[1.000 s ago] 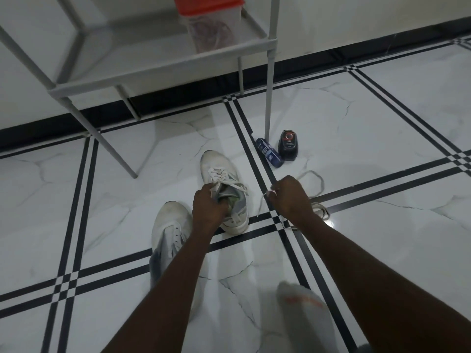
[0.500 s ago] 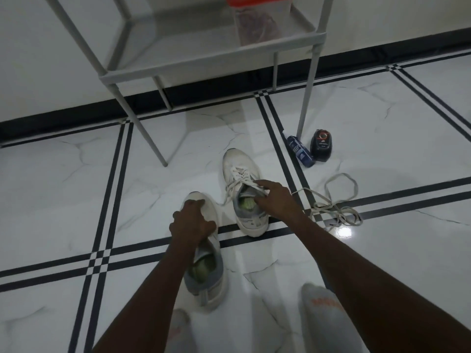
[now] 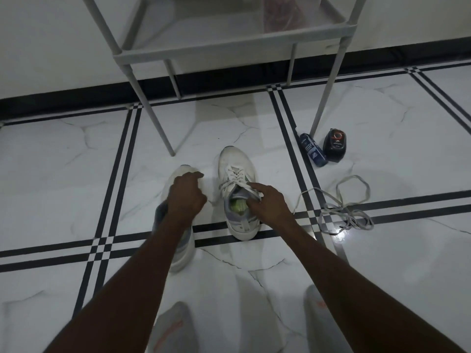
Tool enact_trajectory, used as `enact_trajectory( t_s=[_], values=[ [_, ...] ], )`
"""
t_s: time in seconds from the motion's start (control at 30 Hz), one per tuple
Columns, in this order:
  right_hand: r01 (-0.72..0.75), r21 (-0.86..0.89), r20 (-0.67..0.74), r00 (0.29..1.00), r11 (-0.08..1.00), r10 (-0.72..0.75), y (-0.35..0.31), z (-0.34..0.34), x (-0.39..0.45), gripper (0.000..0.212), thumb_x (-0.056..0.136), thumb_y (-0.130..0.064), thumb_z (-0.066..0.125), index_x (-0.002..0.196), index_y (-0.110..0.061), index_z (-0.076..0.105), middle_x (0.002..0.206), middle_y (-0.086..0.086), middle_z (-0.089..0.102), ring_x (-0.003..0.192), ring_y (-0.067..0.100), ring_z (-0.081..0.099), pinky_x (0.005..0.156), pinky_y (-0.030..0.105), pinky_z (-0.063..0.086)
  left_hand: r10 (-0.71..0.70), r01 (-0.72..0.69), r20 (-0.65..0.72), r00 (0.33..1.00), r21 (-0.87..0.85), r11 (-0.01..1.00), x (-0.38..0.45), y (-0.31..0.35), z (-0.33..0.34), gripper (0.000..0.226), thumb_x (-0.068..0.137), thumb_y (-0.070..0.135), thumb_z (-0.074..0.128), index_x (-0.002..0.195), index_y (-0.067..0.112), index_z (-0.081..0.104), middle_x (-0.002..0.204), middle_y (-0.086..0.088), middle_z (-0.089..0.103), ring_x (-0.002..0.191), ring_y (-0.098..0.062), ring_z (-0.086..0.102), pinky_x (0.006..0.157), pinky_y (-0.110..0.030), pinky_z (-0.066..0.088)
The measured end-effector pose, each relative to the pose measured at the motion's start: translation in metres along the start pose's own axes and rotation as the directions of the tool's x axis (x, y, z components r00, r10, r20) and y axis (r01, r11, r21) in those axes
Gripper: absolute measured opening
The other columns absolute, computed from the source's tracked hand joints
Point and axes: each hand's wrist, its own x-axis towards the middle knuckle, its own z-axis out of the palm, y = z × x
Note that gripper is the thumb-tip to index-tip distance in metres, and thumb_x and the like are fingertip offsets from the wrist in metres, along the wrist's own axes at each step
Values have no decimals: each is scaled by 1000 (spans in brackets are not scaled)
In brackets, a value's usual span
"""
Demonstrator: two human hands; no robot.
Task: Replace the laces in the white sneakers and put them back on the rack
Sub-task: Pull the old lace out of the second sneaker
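Observation:
Two white sneakers stand side by side on the tiled floor, toes pointing at the rack. The right sneaker (image 3: pixel 237 169) is laced; my right hand (image 3: pixel 270 202) grips its collar and tongue, thumb inside the opening. My left hand (image 3: pixel 184 194) lies over the top of the left sneaker (image 3: pixel 175 253), fingers curled round its upper; most of that shoe is hidden under my hand and forearm. A loose pile of grey-white laces (image 3: pixel 344 212) lies on the floor to the right. The grey metal rack (image 3: pixel 229 50) stands just beyond the shoes.
A blue bottle (image 3: pixel 313 152) and a black container (image 3: pixel 334 145) lie by the rack's front right leg (image 3: pixel 328 80). A clear box (image 3: pixel 283 14) sits on the rack's shelf. My socked feet (image 3: pixel 170 327) are at the bottom edge. A black skirting runs along the wall.
My left hand left the laced sneaker and took hold of the other one. My right hand let go of the lace end and took the laced sneaker's collar. The view shifted left.

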Motion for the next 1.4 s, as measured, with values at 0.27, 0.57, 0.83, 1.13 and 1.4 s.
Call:
enact_trajectory(
  t_s=[0.27,0.57,0.83,1.13,1.4],
  values=[
    [110,18,-116,988,994,-107,-7,-2,-6,27,93,-15,65,119,-8,71,115,9,70,97,14,63,83,13,41,-18,-19,-98,995,-370,929,-16,44,32,15,90,4,64,102,6,74,101,-11,71,91,-25,67,82,-28,48],
    [75,-22,-120,990,997,-77,3,-16,3,7,88,-10,68,94,-14,70,93,4,73,74,16,67,75,35,59,-88,28,-140,986,-384,923,-20,42,30,22,88,-3,60,104,9,67,84,-7,72,74,-23,69,64,-27,47],
    [92,-66,-43,995,994,-95,0,-35,11,6,84,-20,76,88,-16,72,82,-12,68,77,7,65,66,16,44,-73,0,-177,981,-381,925,-25,45,18,26,88,2,57,107,17,65,89,0,71,81,-21,66,76,-35,53],
    [133,-52,24,991,990,-132,-7,-28,16,4,86,-16,73,87,-12,75,86,-5,74,76,4,66,61,1,41,-191,184,45,980,-552,813,-30,47,25,6,94,24,67,92,19,71,93,-1,72,95,-21,67,87,-34,54],
    [164,-170,21,986,972,-163,-9,-23,18,7,91,-13,66,86,-17,65,81,-9,66,74,4,60,59,12,38,-218,199,43,975,-608,769,-33,46,31,16,85,39,77,85,24,71,90,2,74,91,-19,70,87,-39,57]
  ],
)
